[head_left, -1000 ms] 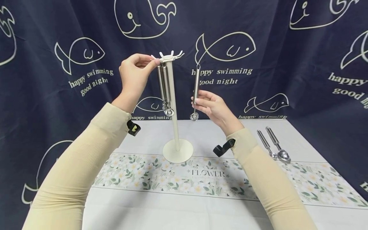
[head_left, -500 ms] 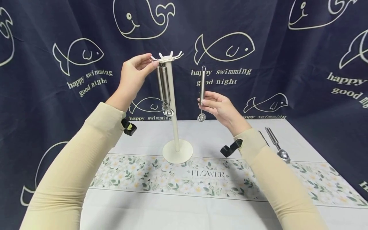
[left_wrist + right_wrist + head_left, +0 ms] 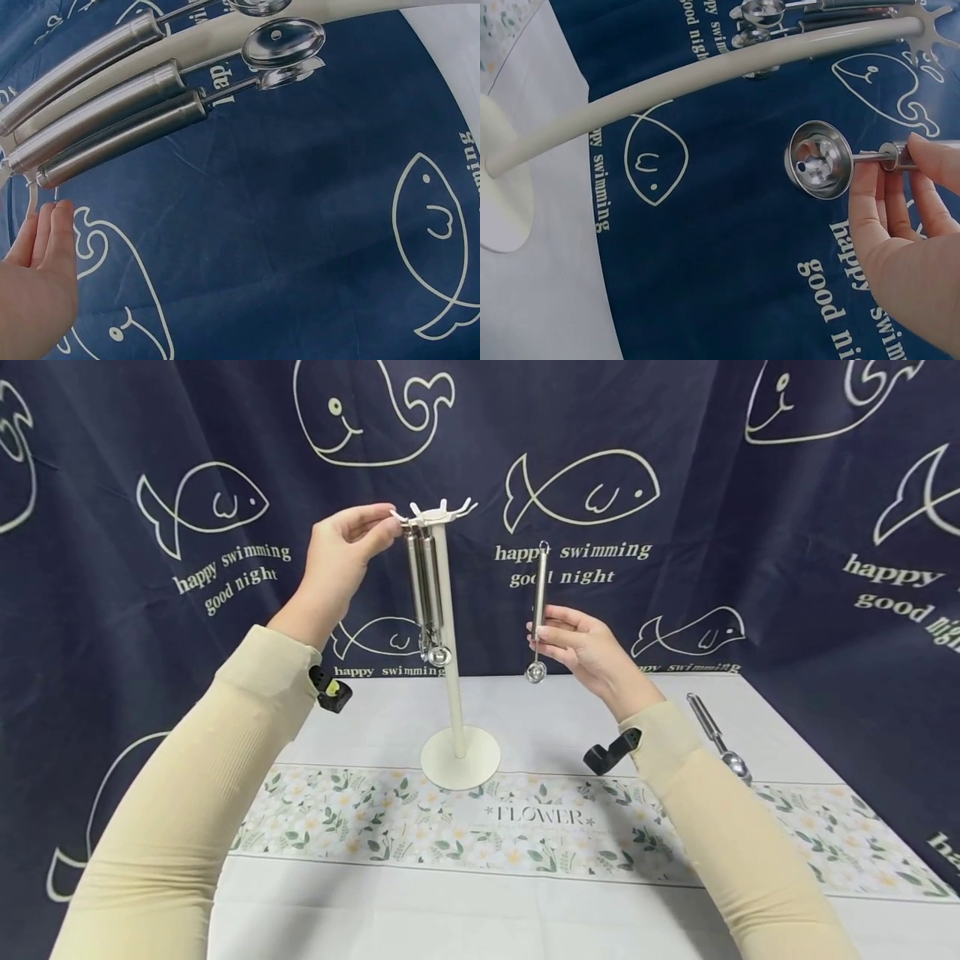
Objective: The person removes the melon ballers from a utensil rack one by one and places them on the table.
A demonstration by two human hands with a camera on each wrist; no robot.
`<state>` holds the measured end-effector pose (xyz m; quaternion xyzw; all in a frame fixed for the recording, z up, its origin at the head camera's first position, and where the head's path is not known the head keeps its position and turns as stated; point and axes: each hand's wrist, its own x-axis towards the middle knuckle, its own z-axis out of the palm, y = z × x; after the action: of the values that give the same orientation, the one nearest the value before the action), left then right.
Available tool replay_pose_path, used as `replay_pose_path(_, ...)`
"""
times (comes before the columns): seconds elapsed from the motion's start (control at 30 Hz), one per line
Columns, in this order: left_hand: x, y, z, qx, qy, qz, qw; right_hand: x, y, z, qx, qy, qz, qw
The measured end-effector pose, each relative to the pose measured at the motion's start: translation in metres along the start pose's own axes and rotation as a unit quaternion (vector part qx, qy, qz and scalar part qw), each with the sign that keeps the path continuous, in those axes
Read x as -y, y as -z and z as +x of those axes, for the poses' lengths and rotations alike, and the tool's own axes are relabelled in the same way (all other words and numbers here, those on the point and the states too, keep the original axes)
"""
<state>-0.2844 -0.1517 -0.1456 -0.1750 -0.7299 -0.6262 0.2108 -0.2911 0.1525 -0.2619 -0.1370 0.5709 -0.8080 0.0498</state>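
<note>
In the head view my left hand (image 3: 341,556) is at the top of a white stand (image 3: 455,693), thumb and fingertips pinching the end of one of its hooks. From the hooks on that side hang 3 steel melon ballers (image 3: 97,116), bowls down; the left wrist view shows their tube handles just above my fingertips. My right hand (image 3: 600,652) holds another melon baller (image 3: 540,589) upright by the lower handle, to the right of the stand. Its loop points up; its small bowl (image 3: 820,160) with a hole hangs below my fingers.
A larger steel scoop (image 3: 708,722) lies on the white table at the right, beyond my right sleeve (image 3: 720,810). A flower-print runner (image 3: 337,810) crosses the table under the stand's round base (image 3: 461,768). A dark blue curtain (image 3: 712,527) with fish drawings hangs behind.
My right hand has moved right with the melon baller, away from the stand. My left thumb has drawn back slightly. The smaller utensil on the table is now hidden behind my right arm.
</note>
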Motion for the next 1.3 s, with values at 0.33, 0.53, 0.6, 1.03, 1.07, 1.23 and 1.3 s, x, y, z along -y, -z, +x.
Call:
replay_pose_path(0.33,-0.005,-0.003,-0.001,-0.028,-0.004,-0.002,0.9996,0.001,0.016,-0.002,-0.020,-0.023,-0.003,0.9995)
replay_pose_path(0.53,-0.004,-0.003,-0.002,-0.029,-0.004,-0.016,0.9994,0.001,0.026,-0.002,-0.029,-0.036,-0.013,0.9988)
replay_pose_path(0.6,-0.003,-0.003,-0.003,-0.031,-0.006,-0.018,0.9993,0.002,0.028,-0.003,-0.032,-0.038,-0.016,0.9986)
replay_pose_path(1.03,-0.002,-0.009,-0.006,-0.055,-0.016,0.003,0.9983,-0.002,0.052,-0.014,-0.045,-0.057,-0.045,0.9964)
replay_pose_path(1.07,-0.002,-0.010,-0.007,-0.059,-0.019,0.002,0.9981,-0.001,0.054,-0.015,-0.047,-0.057,-0.043,0.9964)
replay_pose_path(1.23,-0.001,-0.012,-0.009,-0.080,-0.042,-0.002,0.9959,0.003,0.062,-0.019,-0.052,-0.056,-0.037,0.9964)
replay_pose_path(1.3,-0.002,-0.012,-0.010,-0.088,-0.048,-0.003,0.9950,0.003,0.066,-0.020,-0.052,-0.059,-0.036,0.9963)
